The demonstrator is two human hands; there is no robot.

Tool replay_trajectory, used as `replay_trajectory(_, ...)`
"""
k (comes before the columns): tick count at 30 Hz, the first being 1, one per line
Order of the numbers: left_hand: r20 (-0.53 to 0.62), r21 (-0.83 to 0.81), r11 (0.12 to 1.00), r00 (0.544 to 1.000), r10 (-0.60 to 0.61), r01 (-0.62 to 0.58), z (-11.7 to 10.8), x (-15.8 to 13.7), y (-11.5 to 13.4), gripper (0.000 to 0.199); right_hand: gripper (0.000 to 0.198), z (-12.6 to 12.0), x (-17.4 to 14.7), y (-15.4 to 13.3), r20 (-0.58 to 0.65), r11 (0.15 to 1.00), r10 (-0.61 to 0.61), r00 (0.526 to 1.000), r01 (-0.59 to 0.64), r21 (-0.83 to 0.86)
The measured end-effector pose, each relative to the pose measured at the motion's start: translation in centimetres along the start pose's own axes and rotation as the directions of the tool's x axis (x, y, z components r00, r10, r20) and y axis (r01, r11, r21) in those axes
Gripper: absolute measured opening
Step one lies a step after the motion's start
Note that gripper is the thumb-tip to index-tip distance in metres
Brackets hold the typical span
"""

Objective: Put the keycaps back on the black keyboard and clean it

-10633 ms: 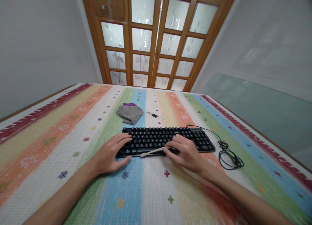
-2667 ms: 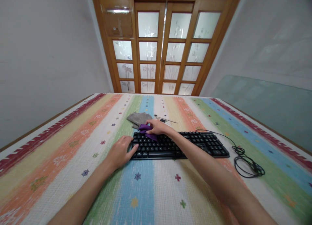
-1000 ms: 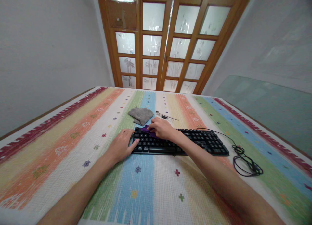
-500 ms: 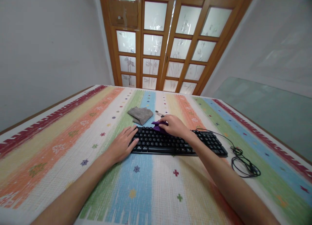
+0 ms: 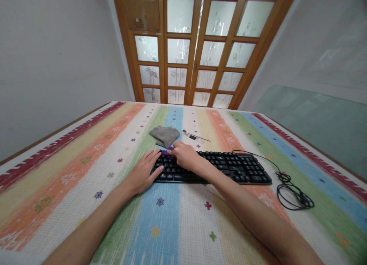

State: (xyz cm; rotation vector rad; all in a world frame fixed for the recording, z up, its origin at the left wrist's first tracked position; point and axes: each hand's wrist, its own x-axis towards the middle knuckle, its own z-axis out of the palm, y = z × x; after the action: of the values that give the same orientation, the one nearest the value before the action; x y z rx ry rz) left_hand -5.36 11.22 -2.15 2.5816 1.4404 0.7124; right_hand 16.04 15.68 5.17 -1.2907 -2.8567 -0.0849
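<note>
A black keyboard point(image 5: 226, 167) lies across the tablecloth in front of me. My left hand point(image 5: 145, 169) rests over its left end, fingers stretched out and thumb apart on the lower keys. Pinched in my right hand point(image 5: 183, 155) is a purple cloth point(image 5: 166, 153), pressed on the top left keys close to my left fingertips. Part of the cloth is hidden under the right fingers. Just behind the keyboard sits a folded grey cloth point(image 5: 164, 135), near the right hand.
Behind the keyboard lie a thin rod point(image 5: 202, 138) and a small black-and-clear item point(image 5: 192, 137) I cannot name. The keyboard's cable point(image 5: 295, 196) is coiled at the right. A striped tablecloth point(image 5: 169, 219) covers the table. Glazed wooden doors point(image 5: 195, 51) stand beyond.
My right hand has slid left along the top keys with the purple cloth, coming close to my left hand. The keyboard's right end and cable appear slightly farther right.
</note>
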Motion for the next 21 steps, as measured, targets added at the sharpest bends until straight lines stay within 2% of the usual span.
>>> replay_trajectory(3, -0.001, -0.001, 1.0, 1.0, 0.001, -0.001, 0.0, 0.0, -0.1, 0.059, 0.029, -0.7, -0.4, 0.2, 0.021, 1.0, 0.022, 1.0, -0.022, -0.021)
replay_trajectory(9, 0.004, 0.013, 1.0, 1.0, 0.006, -0.006, 0.0, -0.1, 0.0, 0.059, 0.027, -1.5, -0.6, 0.7, 0.014, 0.988, 0.141, 0.99, -0.139, -0.073)
replay_trajectory(15, -0.002, 0.022, 1.0, 1.0, 0.008, -0.008, 0.0, 0.1, 0.1, 0.058, 0.028, -1.8, -1.8, 2.2, 0.088, 0.995, 0.072, 0.994, -0.065, -0.08)
replay_trajectory(21, 0.008, 0.007, 1.0, 1.0, -0.002, 0.002, -0.1, 0.0, 0.2, 0.057, 0.031, -1.3, -3.1, 4.0, 0.035, 0.988, 0.137, 0.99, -0.134, -0.071)
